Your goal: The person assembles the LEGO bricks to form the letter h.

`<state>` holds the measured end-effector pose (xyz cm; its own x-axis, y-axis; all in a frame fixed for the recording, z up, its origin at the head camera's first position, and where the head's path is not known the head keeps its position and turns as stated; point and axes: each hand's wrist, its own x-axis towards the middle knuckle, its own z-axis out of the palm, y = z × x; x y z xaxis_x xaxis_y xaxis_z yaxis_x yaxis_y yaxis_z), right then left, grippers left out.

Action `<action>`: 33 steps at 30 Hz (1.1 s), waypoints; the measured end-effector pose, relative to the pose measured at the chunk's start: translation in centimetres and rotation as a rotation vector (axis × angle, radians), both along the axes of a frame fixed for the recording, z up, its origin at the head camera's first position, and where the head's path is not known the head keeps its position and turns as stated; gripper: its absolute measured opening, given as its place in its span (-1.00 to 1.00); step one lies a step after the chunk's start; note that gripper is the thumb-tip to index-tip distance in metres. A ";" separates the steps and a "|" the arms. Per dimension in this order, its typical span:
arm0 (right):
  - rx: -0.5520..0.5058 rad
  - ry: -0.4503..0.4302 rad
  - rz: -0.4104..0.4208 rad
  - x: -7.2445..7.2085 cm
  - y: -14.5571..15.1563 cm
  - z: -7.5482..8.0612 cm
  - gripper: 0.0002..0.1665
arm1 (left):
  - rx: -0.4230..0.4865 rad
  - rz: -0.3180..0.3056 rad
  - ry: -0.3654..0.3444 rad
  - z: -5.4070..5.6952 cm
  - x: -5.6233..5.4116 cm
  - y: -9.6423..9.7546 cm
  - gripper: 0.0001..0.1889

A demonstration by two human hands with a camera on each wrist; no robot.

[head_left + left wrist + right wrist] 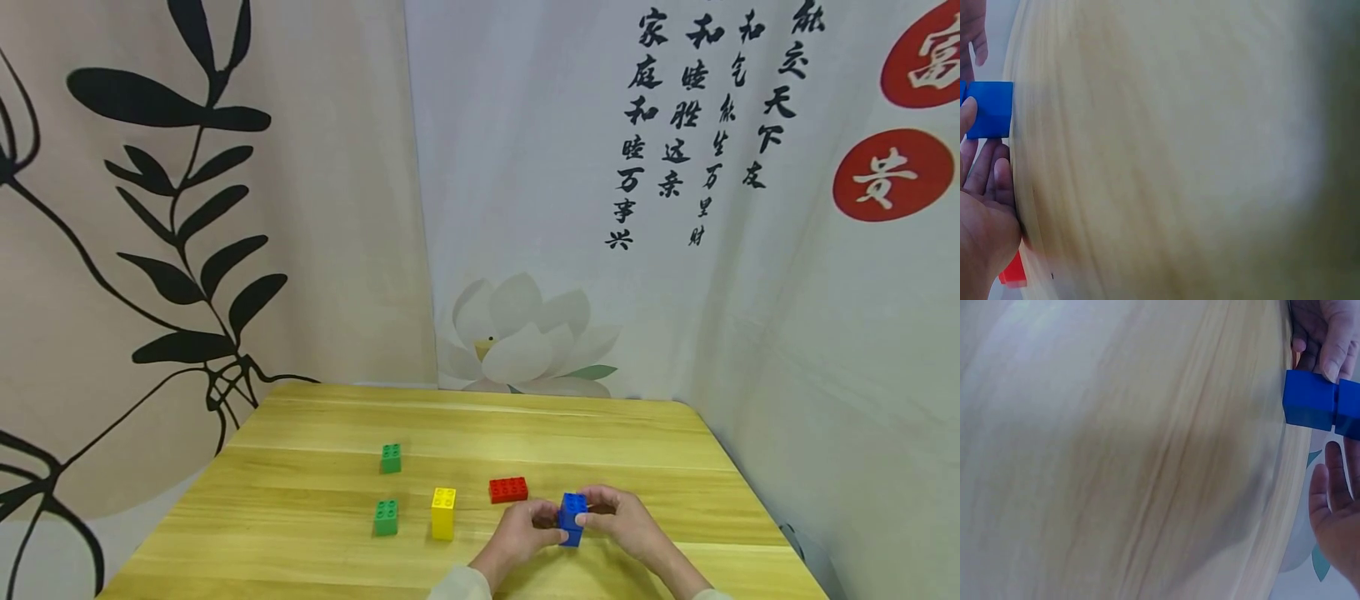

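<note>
Two blue toy building bricks stand one on the other at the table's front right, between both hands. My left hand pinches the lower blue brick, its thumb against the near face. Higher up, the right hand grips the upper blue brick between thumb and fingers. A thin dark seam runs between the bricks in the right wrist view, where the left thumb lies on the lower brick. A red brick lies just behind the left hand.
Left of the hands stands a tall yellow block. Two green bricks, one nearer and one farther, sit beyond it to the left. The wooden table ends at a printed curtain behind.
</note>
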<state>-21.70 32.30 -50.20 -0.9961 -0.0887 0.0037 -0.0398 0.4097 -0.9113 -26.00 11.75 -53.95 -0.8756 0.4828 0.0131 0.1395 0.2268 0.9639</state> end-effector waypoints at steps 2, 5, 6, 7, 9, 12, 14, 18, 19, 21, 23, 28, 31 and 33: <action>-0.004 0.001 0.013 0.0 0.1 0.0 -0.45 | 0.003 0.000 0.002 0.0 0.0 0.0 -0.75; 0.013 0.006 0.034 0.0 0.2 0.1 -0.46 | 0.004 0.001 0.001 0.1 0.1 0.0 -0.76; 0.023 0.008 0.039 -0.1 0.2 0.2 -0.46 | 0.005 0.002 0.001 0.1 0.1 0.0 -0.76; 0.030 0.010 0.044 -0.1 0.3 0.2 -0.46 | 0.005 0.002 0.002 0.1 0.1 0.0 -0.76; 0.050 0.012 0.053 -0.1 0.3 0.3 -0.45 | 0.003 0.002 -0.003 0.0 0.1 0.0 -0.76; 0.066 0.007 0.058 -0.2 0.4 0.4 -0.43 | 0.002 -0.001 -0.004 0.0 0.1 0.0 -0.75; 0.075 0.002 0.059 -0.1 0.4 0.5 -0.42 | 0.001 -0.003 -0.006 0.0 0.0 0.0 -0.75; 0.093 0.002 0.063 -0.1 0.3 0.7 -0.41 | 0.007 -0.006 -0.007 -0.1 0.0 0.0 -0.75; 0.097 0.002 0.066 -0.1 0.3 0.8 -0.41 | 0.009 -0.006 -0.008 -0.1 -0.1 0.1 -0.75; 0.109 0.004 0.072 -0.2 0.3 0.8 -0.42 | 0.006 -0.005 -0.012 -0.2 -0.1 0.1 -0.75; 0.122 0.005 0.077 -0.3 0.3 0.8 -0.45 | 0.000 -0.006 -0.017 -0.3 -0.1 0.1 -0.75; 0.138 0.017 0.092 -0.4 0.4 0.6 -0.52 | -0.011 -0.010 -0.021 -0.3 -0.2 0.1 -0.75; 0.133 0.029 0.099 -0.5 0.4 0.5 -0.53 | -0.001 -0.013 -0.003 -0.4 -0.2 0.1 -0.75; 0.128 0.036 0.101 -0.5 0.4 0.3 -0.51 | 0.004 -0.013 0.008 -0.4 -0.2 0.2 -0.75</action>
